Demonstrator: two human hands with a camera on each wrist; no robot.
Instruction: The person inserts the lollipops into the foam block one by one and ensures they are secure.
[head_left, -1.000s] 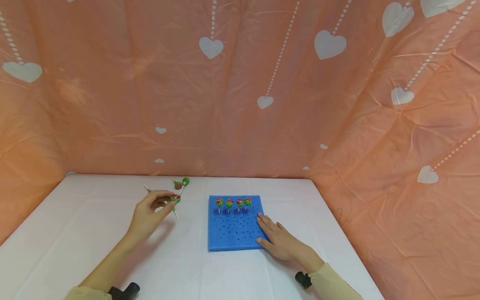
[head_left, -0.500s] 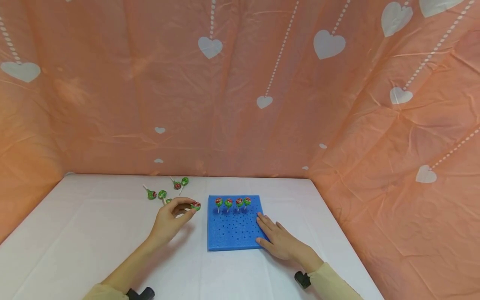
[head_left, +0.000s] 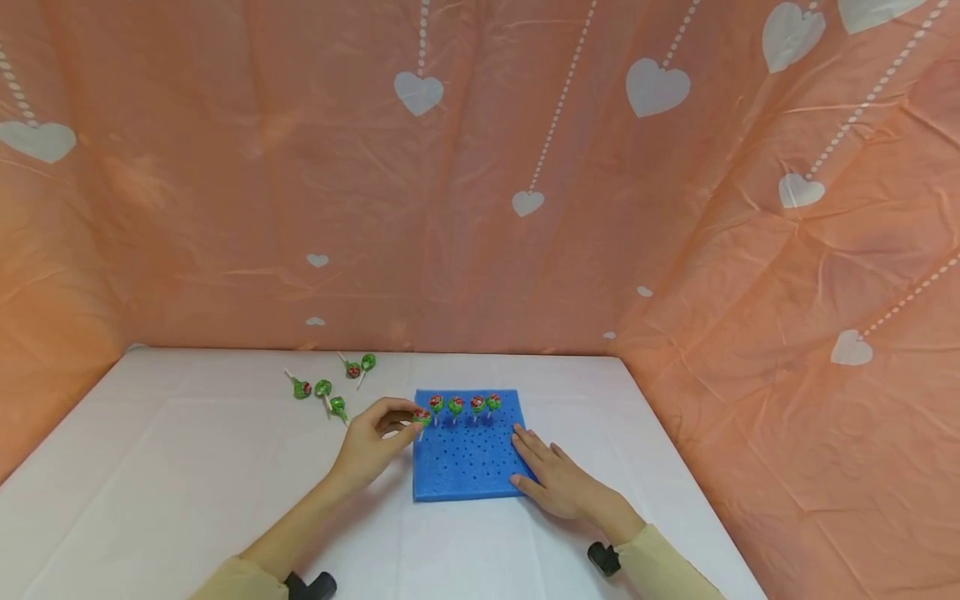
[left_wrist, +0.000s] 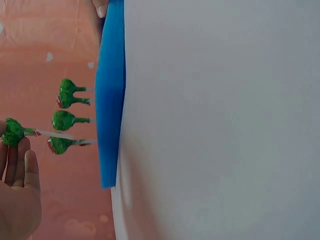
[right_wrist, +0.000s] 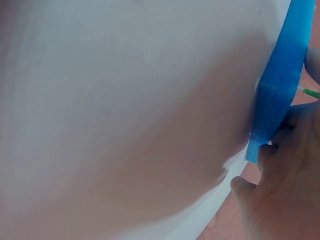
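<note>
Between thumb and fingers my left hand (head_left: 375, 442) pinches a lollipop (left_wrist: 14, 132) by its green-and-red wrapped head, the white stick pointing down. In the head view it overlaps the left edge of a blue foam block (head_left: 472, 475) dotted with small holes; the left wrist view shows the stick's tip above the block's surface. Several lollipops (head_left: 456, 406) stand upright in a row along the block's far part. My right hand (head_left: 558, 479) lies with fingers extended on the block's right edge. Part of its fingers is hidden in the right wrist view.
Several loose lollipops (head_left: 323, 389) lie on the white table (head_left: 187, 450) to the far left of the block. An orange curtain (head_left: 480, 275) with white hearts hangs behind the table and along its right side.
My left hand has carried the lollipop rightward from the loose ones to the block's left edge. The right hand has stayed on the block.
</note>
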